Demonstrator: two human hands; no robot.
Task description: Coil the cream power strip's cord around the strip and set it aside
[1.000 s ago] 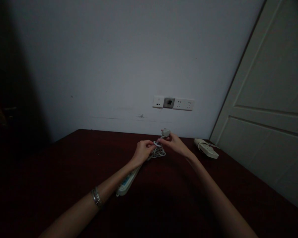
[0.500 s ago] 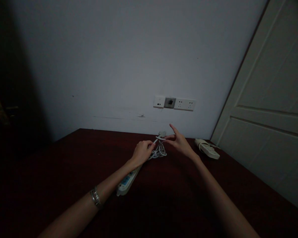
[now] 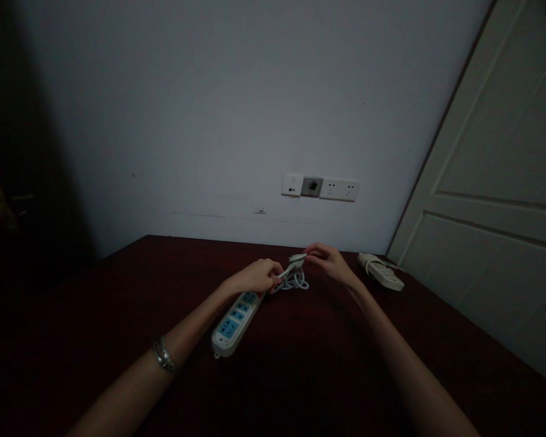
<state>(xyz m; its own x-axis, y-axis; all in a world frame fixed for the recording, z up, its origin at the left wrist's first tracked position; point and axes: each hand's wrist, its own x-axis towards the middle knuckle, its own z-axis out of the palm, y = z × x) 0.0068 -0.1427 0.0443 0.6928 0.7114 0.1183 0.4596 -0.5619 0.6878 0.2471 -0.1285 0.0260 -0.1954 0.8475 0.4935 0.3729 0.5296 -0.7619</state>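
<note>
A white power strip with blue sockets lies on the dark red table. Its white cord is bundled in loops at the strip's far end. My left hand is closed around the cord where it leaves the strip. My right hand pinches the plug at the cord's end, just above the loops. A bracelet sits on my left wrist.
A second cream power strip with a wrapped cord lies at the back right of the table. Wall sockets sit on the white wall above. A closed white door stands to the right. The left side is dark.
My right hand, which pointed a finger half a second ago, has closed on the plug. My left forearm has shifted left, uncovering the strip's blue sockets.
</note>
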